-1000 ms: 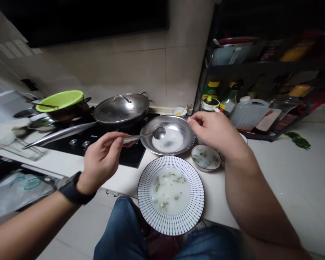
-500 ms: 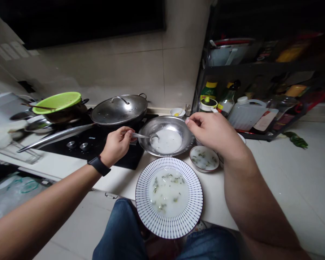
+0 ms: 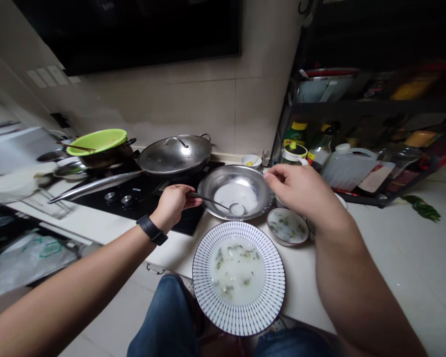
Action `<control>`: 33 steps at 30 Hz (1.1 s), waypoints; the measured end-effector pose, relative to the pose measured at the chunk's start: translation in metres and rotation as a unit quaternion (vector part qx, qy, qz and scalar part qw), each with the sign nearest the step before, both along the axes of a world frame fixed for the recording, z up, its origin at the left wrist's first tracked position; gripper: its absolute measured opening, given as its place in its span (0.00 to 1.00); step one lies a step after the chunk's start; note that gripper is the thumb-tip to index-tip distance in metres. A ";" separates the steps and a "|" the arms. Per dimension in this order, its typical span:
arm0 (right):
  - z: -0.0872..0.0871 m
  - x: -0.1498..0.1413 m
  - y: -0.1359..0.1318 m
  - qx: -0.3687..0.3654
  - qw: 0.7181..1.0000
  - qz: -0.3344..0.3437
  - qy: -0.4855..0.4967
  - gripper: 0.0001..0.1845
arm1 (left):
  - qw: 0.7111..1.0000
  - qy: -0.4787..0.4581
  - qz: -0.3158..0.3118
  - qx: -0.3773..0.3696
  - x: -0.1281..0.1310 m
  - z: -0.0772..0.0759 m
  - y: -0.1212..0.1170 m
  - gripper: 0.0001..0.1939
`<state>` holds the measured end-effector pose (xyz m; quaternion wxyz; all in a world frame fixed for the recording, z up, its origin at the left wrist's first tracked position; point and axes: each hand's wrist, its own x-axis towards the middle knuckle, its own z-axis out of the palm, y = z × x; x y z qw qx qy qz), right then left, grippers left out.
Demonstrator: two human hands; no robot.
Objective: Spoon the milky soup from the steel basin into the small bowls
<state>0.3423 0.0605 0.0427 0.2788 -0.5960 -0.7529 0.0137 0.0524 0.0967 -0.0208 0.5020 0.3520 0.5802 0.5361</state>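
Note:
My left hand (image 3: 175,202) grips the handle of a metal spoon (image 3: 223,205), whose bowl dips into white liquid at the near side of a steel bowl (image 3: 211,186). My right hand (image 3: 301,191) pinches the steel bowl's right rim. In front of the steel bowl sits a striped plate (image 3: 204,277) holding white liquid with green bits. A small saucer (image 3: 288,227) with the same green-flecked liquid lies under my right wrist. A black watch is on my left wrist.
A lidded wok (image 3: 174,154) sits on the black cooktop (image 3: 134,196), with a green bowl (image 3: 96,141) over a pot farther left. A black rack (image 3: 360,124) of bottles and jars stands at right. A small white cup (image 3: 251,160) is behind the steel bowl. My knees are below the counter edge.
My left hand moved forward, and the spoon went from above the bowl down into the liquid, ending at the bowl's near side. My right hand stayed on the rim.

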 end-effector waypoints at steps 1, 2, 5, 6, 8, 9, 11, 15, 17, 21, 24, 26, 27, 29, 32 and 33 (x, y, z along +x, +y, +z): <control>0.000 0.000 0.000 0.000 1.000 -0.001 -0.001 0.14 | 1.000 0.000 -0.001 0.005 0.000 0.004 0.000 0.03; 0.000 0.000 0.000 0.001 1.000 -0.002 -0.001 0.14 | 1.000 0.002 -0.002 0.011 0.000 0.008 -0.001 0.03; 0.000 -0.001 0.000 0.002 1.000 -0.004 0.000 0.14 | 1.000 0.009 -0.005 0.020 0.000 0.023 -0.001 0.04; 0.000 -0.001 0.000 0.002 1.000 -0.002 0.000 0.14 | 1.000 0.009 -0.007 0.020 0.000 0.028 -0.002 0.04; -0.001 0.000 0.000 0.002 1.000 0.000 0.000 0.14 | 1.000 0.009 -0.009 0.022 -0.001 0.040 -0.005 0.05; -0.001 0.000 0.000 0.002 1.000 0.000 -0.001 0.14 | 1.000 0.010 -0.010 0.025 -0.001 0.047 -0.007 0.05; -0.001 0.000 0.000 0.003 1.000 0.000 -0.001 0.15 | 0.999 0.013 -0.016 0.033 -0.002 0.058 -0.013 0.05; 0.000 0.001 0.000 0.004 1.000 0.004 0.004 0.15 | 0.998 0.020 -0.033 0.052 -0.008 0.074 -0.029 0.05; 0.000 0.000 -0.001 0.002 1.000 0.004 0.006 0.15 | 0.997 0.029 -0.038 0.059 -0.012 0.076 -0.038 0.05; 0.002 0.000 -0.002 -0.004 1.000 0.001 0.004 0.15 | 0.996 0.052 -0.049 0.062 -0.021 0.070 -0.058 0.03; 0.002 -0.001 -0.002 -0.005 1.000 0.000 0.003 0.14 | 0.993 0.080 -0.060 0.069 -0.025 0.063 -0.076 0.06; 0.002 -0.002 -0.002 -0.004 1.000 0.000 -0.001 0.14 | 0.988 0.111 -0.072 0.081 -0.028 0.060 -0.089 0.10; 0.002 -0.003 -0.003 -0.005 1.000 0.000 -0.004 0.14 | 0.984 0.132 -0.081 0.090 -0.029 0.060 -0.096 0.11; 0.002 -0.005 -0.004 -0.010 1.000 0.002 -0.009 0.15 | 0.970 0.190 -0.105 0.112 -0.031 0.060 -0.110 0.13; 0.003 -0.007 -0.007 -0.017 0.999 0.035 -0.020 0.15 | 0.921 0.309 -0.154 0.179 -0.034 0.061 -0.131 0.13; 0.003 -0.007 -0.009 -0.016 0.998 0.058 -0.025 0.14 | 0.895 0.350 -0.174 0.214 -0.036 0.060 -0.138 0.12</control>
